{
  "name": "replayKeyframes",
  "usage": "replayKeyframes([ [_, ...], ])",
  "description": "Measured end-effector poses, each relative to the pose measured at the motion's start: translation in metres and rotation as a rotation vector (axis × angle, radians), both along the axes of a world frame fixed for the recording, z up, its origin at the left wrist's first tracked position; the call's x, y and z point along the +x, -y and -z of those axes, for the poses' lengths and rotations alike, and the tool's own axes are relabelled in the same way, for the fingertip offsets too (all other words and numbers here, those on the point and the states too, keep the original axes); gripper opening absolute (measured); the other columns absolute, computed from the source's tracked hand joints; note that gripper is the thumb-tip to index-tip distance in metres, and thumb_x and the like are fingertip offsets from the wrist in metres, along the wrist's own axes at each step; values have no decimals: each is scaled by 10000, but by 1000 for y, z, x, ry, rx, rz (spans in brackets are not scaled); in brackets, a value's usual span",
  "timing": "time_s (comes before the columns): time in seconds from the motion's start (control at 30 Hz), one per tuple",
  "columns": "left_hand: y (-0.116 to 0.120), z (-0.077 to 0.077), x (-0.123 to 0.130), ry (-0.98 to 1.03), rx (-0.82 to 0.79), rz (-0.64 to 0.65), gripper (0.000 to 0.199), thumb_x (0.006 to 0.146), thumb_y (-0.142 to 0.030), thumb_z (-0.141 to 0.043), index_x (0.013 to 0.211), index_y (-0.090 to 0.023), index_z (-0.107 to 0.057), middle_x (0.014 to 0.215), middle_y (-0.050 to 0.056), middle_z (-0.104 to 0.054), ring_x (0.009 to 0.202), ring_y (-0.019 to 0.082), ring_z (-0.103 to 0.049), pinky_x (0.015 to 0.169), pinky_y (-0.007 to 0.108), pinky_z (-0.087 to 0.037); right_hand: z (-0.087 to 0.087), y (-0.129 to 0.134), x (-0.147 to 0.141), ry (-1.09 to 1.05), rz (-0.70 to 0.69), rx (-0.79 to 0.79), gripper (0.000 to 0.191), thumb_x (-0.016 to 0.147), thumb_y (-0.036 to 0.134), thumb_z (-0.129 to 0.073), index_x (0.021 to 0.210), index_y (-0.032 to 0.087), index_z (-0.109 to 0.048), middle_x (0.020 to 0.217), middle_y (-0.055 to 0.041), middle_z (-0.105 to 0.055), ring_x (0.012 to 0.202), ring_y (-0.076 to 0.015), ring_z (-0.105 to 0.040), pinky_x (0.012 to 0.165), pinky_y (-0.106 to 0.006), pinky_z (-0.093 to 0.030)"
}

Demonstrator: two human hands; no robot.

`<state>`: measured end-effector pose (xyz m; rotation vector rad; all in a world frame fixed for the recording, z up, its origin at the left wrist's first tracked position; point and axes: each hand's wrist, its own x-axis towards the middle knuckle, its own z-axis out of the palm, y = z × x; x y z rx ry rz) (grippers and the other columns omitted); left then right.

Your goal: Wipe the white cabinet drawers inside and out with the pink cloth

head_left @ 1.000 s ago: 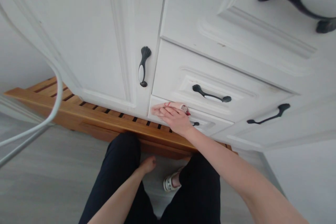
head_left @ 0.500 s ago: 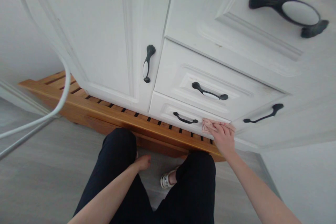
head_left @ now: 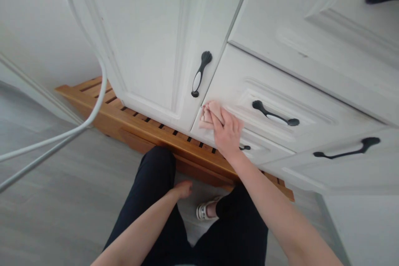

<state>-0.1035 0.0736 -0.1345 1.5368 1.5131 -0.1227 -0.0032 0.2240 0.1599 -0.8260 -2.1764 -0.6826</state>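
Our right hand (head_left: 227, 133) grips a bunched pink cloth (head_left: 207, 116), fingers bent over it, at the left end of the bottom drawer (head_left: 264, 149). That's a slide from the right end half a second ago, so we're probably covering the full width. Left hand (head_left: 183, 190) hangs loosely curled; can't tell if it's holding anything.

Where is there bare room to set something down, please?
The grey floor shows a free patch between the pale cables and the left trouser leg. It is crowded at the lower drawer, where the right hand holds a pink cloth, and near the left hand.
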Motion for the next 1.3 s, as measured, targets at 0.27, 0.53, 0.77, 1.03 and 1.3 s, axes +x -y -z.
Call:
replayKeyframes([
  [0.27,-5,1,-3,32,5,-46,281,954,-379,-627,1144,-173,-640,1191,68,-663,1093,222,-640,973,473,-530,101,-26,-25,209,-200,-346,561,1005,148,-431,1551,259,-366,1499,-53,-537,1380,-173,-487,1180,-361,-343],
  [0.53,-5,6,-2,34,8,-7,290,948,-384,-631,1148,-174,-632,1196,69,-651,1078,219,-633,963,466,-524,97,-22,-44,460,-398,-555,713,967,23,-268,1622,201,-49,1640,-56,-314,1521,-160,-256,1278,-364,-249],
  [0.77,-7,18,2,30,1,-25,283,955,-378,-623,1148,-171,-634,1174,64,-663,1060,209,-642,956,454,-530,97,-30,-18,496,-515,-684,757,951,-11,-230,1615,212,57,1650,-78,-285,1526,-175,-221,1291,-401,-218],
  [1.03,-10,32,-9,-12,-1,-72,267,959,-369,-621,1130,-165,-639,1160,63,-669,1058,209,-648,954,456,-538,112,-17,78,398,-405,-862,760,974,-6,-228,1593,318,69,1658,-30,-203,1509,-187,-240,1248,-431,-286],
  [1.3,-4,34,-11,-29,-4,-15,284,956,-389,-620,1138,-171,-635,1158,62,-665,1059,211,-642,955,455,-530,103,-4,201,425,-217,-868,756,946,-34,-218,1589,361,-170,1616,72,-327,1486,-99,-308,1249,-313,-288],
])
